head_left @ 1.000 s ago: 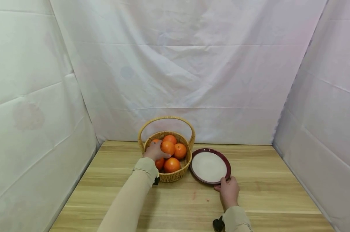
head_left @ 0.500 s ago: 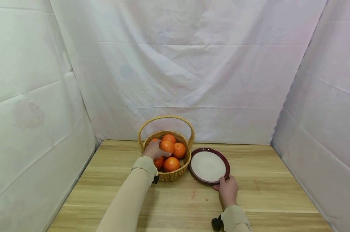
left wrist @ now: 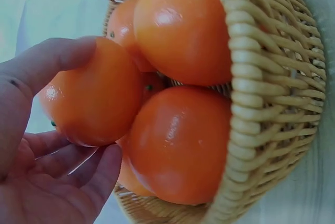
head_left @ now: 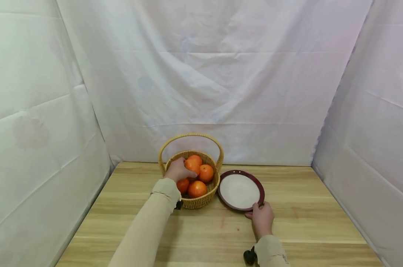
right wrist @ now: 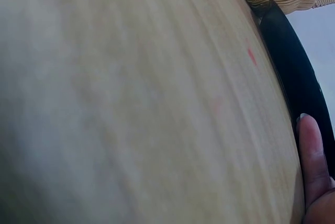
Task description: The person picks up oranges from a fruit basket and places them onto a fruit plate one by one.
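In the head view my left hand (head_left: 178, 170) reaches into a wicker basket (head_left: 197, 203) of oranges. It holds the uppermost orange (head_left: 192, 167). The left wrist view has that orange (left wrist: 99, 96) between thumb above and fingers below, against another orange (left wrist: 180, 145) beside it. Right of the basket lies a white plate (head_left: 239, 192) with a dark red rim. My right hand (head_left: 263, 219) pinches the near right rim. In the right wrist view a finger (right wrist: 312, 148) lies along the plate's dark outer side (right wrist: 293, 62).
The basket's tall arched handle (head_left: 191, 135) rises above the fruit. Several more oranges lie inside, one at the front (head_left: 197, 189). A wooden table (head_left: 208, 237) carries everything, and white cloth (head_left: 201, 89) hangs behind and at both sides.
The left fingers have shifted slightly over the top orange and now cover the orange at the basket's far left. That top orange sits a touch higher. Right hand and plate stay put.
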### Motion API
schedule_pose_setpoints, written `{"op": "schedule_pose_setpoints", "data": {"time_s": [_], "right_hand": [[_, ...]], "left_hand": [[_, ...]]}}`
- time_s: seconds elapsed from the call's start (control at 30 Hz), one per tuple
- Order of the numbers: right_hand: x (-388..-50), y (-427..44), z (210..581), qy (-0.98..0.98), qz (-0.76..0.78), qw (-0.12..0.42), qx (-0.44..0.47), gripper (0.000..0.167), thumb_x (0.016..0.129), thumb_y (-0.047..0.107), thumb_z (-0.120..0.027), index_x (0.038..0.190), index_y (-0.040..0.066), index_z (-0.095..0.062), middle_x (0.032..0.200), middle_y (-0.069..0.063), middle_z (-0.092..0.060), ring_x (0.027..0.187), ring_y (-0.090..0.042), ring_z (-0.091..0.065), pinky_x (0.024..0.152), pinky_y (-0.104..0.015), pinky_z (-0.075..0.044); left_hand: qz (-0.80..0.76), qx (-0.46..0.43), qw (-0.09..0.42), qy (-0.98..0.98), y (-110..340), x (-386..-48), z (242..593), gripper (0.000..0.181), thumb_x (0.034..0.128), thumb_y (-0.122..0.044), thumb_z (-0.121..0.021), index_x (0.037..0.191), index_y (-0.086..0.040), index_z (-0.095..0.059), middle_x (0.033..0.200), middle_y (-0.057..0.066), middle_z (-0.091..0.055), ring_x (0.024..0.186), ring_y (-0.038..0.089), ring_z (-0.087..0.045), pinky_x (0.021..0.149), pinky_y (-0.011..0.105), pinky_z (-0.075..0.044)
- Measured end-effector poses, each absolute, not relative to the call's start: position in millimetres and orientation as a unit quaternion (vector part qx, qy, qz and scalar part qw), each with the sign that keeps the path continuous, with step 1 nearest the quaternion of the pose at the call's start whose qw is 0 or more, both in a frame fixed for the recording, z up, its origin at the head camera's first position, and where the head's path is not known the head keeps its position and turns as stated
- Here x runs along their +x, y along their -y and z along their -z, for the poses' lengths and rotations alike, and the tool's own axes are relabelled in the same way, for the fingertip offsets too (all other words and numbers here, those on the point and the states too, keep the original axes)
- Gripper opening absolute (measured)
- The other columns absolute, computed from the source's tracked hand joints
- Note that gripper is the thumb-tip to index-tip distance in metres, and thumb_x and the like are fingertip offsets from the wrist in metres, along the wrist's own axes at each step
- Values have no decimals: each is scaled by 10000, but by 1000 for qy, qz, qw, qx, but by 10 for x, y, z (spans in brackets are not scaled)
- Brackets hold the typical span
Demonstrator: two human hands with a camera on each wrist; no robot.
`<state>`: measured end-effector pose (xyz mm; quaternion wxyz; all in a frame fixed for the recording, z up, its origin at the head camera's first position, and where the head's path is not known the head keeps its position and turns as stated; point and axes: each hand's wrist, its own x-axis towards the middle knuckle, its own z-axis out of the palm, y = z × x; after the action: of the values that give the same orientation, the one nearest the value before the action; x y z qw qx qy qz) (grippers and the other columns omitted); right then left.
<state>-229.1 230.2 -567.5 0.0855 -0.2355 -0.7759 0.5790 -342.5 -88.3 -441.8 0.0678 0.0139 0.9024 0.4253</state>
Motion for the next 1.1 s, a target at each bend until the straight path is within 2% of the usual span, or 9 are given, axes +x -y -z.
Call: {"op": "schedule_pose_setpoints", "data": {"time_s": [0.23,0.4,0.5,0.67,0.97,1.1], "right_hand": [[-2286,-2285,5696,773,-583,87,-235,452,1022,110,-401,1379,-167,-397,823,-157,-549,579,-173,-707,574,-292,-592],[-2302,-2283,5714,770,-588,93,-230,439,1023,104,-400,1370,-165,-403,832,-163,-552,580,-166,-705,578,-291,-595],[-2303,-2281,5715,767,-592,98,-228,439,1023,100,-401,1374,-162,-405,833,-163,-551,581,-167,-705,581,-290,-596],[-2302,-2278,5701,768,-591,96,-228,444,1021,98,-404,1379,-166,-404,830,-158,-555,580,-166,-706,581,-291,-597],[-2312,-2312,5678,772,-586,95,-229,471,1028,114,-402,1409,-162,-387,836,-164,-561,597,-172,-711,587,-291,-595],[-2321,-2320,5679,772,-584,100,-229,452,1026,111,-406,1385,-163,-405,825,-165,-561,588,-173,-708,577,-292,-592]], "left_hand": [[-392,53,69,-916,814,-3356,4300,838,735,-273,-847,1467,-73,-490,1341,99,-627,1157,277,-608,1033,463,-479],[-352,79,57,-931,728,-3335,4211,723,722,-292,-828,1382,-140,-576,1241,45,-673,1059,247,-627,965,425,-505],[-347,89,62,-932,664,-3328,4177,675,738,-279,-831,1357,-169,-587,1229,28,-675,1062,241,-624,954,410,-507],[-366,93,72,-923,573,-3292,4146,765,736,-278,-870,1409,-118,-542,1321,69,-633,1153,267,-601,996,440,-498],[-368,121,69,-919,398,-3248,4133,760,733,-350,-867,1380,-99,-559,1283,73,-619,1086,248,-595,941,438,-520],[-359,127,77,-921,327,-3241,4146,784,745,-395,-857,1404,-114,-536,1296,67,-619,1112,243,-594,952,439,-516]]}}
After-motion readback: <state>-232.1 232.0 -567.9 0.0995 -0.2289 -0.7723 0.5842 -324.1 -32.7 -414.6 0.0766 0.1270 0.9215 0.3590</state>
